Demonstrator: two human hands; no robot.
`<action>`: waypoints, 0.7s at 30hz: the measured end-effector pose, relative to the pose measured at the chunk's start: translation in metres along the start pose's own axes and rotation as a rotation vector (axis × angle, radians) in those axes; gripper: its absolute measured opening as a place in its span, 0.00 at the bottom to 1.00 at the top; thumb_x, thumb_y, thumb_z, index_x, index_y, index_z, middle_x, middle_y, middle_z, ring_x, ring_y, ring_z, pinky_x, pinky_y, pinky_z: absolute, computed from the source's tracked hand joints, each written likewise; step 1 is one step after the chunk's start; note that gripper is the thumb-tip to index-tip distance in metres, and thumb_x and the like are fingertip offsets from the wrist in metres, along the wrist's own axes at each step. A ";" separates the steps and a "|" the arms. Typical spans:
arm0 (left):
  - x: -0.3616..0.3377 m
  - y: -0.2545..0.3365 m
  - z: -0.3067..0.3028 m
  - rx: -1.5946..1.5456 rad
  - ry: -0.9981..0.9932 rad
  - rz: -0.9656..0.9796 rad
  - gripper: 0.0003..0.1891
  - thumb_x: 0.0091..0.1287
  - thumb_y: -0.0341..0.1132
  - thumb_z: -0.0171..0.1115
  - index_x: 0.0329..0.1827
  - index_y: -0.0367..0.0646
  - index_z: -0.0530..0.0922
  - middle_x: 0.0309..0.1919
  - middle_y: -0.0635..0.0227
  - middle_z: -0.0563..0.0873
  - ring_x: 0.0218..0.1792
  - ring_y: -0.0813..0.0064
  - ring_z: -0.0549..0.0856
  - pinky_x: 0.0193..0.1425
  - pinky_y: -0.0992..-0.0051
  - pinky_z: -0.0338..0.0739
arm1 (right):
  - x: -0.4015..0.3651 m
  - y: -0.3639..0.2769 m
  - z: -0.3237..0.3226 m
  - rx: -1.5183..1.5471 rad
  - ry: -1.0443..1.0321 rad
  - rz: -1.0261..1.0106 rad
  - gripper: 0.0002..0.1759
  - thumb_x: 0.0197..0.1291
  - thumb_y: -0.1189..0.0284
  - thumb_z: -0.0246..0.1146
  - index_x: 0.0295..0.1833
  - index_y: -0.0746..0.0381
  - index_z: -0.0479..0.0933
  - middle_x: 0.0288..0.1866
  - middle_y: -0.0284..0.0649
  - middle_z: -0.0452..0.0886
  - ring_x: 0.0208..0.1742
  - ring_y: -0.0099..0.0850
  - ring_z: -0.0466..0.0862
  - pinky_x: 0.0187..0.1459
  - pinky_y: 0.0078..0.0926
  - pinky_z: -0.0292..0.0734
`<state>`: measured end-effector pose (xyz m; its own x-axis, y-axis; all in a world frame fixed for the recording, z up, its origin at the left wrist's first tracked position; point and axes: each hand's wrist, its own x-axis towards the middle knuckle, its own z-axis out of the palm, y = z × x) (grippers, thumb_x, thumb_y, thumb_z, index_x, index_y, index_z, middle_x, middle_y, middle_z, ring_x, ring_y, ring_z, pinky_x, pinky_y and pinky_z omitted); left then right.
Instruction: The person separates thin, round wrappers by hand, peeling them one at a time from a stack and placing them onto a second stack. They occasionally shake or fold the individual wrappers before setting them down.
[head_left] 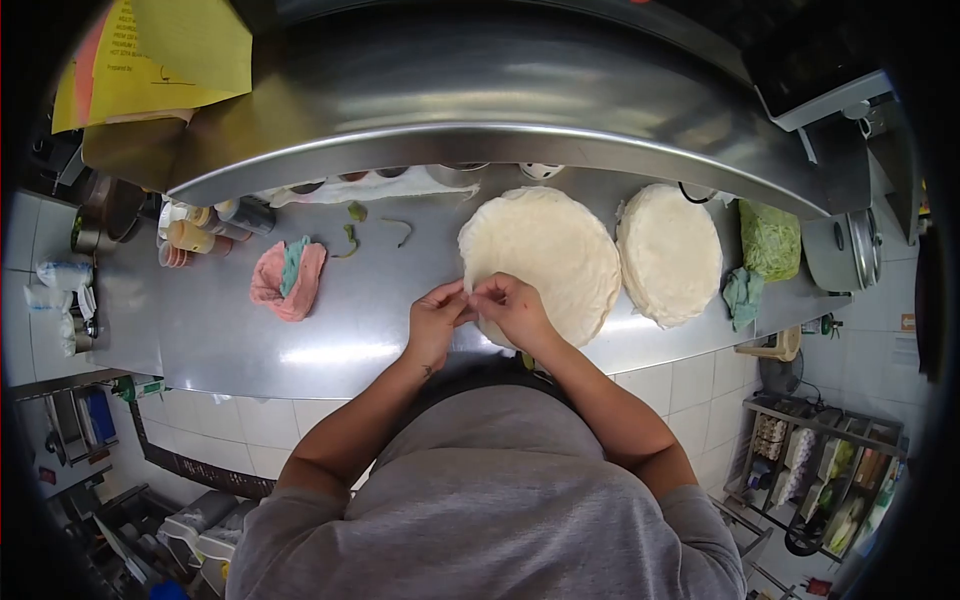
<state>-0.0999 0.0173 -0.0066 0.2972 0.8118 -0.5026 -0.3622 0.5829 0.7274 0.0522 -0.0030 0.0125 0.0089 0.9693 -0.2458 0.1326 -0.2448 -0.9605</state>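
A round stack of thin, pale pastry sheets (550,250) lies on the steel counter in front of me. At its near left edge, my left hand (434,320) pinches the rim of a sheet between thumb and fingers. My right hand (512,308) reaches over the stack's edge, its fingertips also closed on the sheet, almost touching those of the left. How many layers are between the fingers I cannot make out. Just to the right stands a second round stack of pastry sheets (670,255).
Pink and green cloths (288,280) lie bunched on the steel counter (390,270) at left, near vegetable scraps (348,242). Bottles (195,236) stand farther left. A bag of shredded greens (770,240) and a green cloth (743,298) sit at right. A steel shelf (480,100) overhangs the back.
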 end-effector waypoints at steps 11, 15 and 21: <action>0.001 -0.011 0.009 0.301 -0.143 0.314 0.16 0.64 0.24 0.64 0.56 0.36 0.77 0.43 0.66 0.84 0.43 0.77 0.83 0.48 0.77 0.79 | 0.003 -0.003 -0.018 0.209 -0.008 0.067 0.05 0.64 0.75 0.61 0.39 0.66 0.78 0.33 0.34 0.81 0.34 0.20 0.79 0.37 0.18 0.75; -0.004 -0.007 0.018 0.518 -0.071 0.423 0.15 0.64 0.26 0.66 0.53 0.36 0.78 0.42 0.65 0.85 0.41 0.79 0.83 0.47 0.78 0.79 | 0.002 0.002 -0.020 0.344 -0.045 0.123 0.06 0.67 0.75 0.58 0.40 0.66 0.78 0.34 0.34 0.81 0.35 0.19 0.79 0.40 0.17 0.75; 0.002 -0.005 0.010 0.339 -0.040 0.215 0.11 0.66 0.29 0.65 0.48 0.35 0.79 0.39 0.65 0.85 0.38 0.80 0.83 0.43 0.79 0.79 | 0.001 0.002 -0.022 0.247 -0.032 0.099 0.07 0.67 0.74 0.57 0.40 0.66 0.78 0.34 0.34 0.81 0.35 0.21 0.79 0.41 0.18 0.75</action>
<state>-0.0883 0.0154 -0.0063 0.2831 0.9082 -0.3082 -0.1102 0.3500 0.9303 0.0743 -0.0016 0.0128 -0.0221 0.9399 -0.3407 -0.1130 -0.3410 -0.9332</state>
